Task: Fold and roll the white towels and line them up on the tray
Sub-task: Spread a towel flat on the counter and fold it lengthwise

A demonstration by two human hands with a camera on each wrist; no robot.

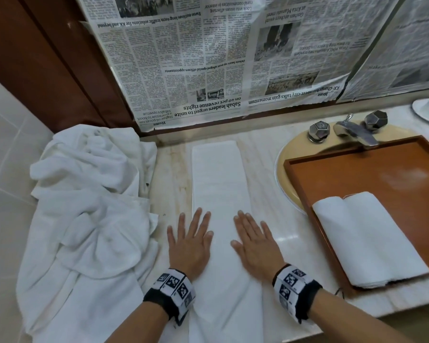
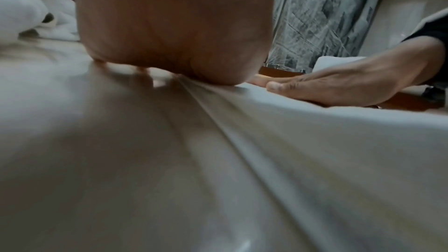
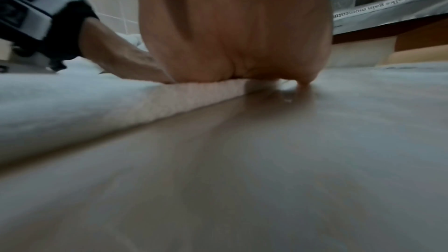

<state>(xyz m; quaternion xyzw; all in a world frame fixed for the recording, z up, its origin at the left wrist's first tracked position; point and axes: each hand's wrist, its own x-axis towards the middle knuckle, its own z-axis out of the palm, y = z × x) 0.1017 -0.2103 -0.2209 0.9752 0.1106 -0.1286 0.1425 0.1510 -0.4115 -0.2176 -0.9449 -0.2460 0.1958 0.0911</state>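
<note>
Two hands lie flat with fingers spread on one folded towel (image 1: pixel 221 194), a long strip on the counter (image 1: pixel 278 233): left hand (image 1: pixel 190 246) on its left edge, right hand (image 1: pixel 254 246) on its right, both holding nothing. One rolled towel (image 1: pixel 367 238) sits in the tray (image 1: pixel 292 169) over the sink (image 1: pixel 285 149). One pile (image 1: pixel 89 206) of crumpled towels, uncountable, lies left. Wrist views are blurred, palms filling them.

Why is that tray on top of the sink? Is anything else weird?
Yes, the wooden tray sits over the yellow sink, partly under the tap. Upside-down newspaper covers the wall behind. A crumpled towel pile spills over the counter's left side.
</note>
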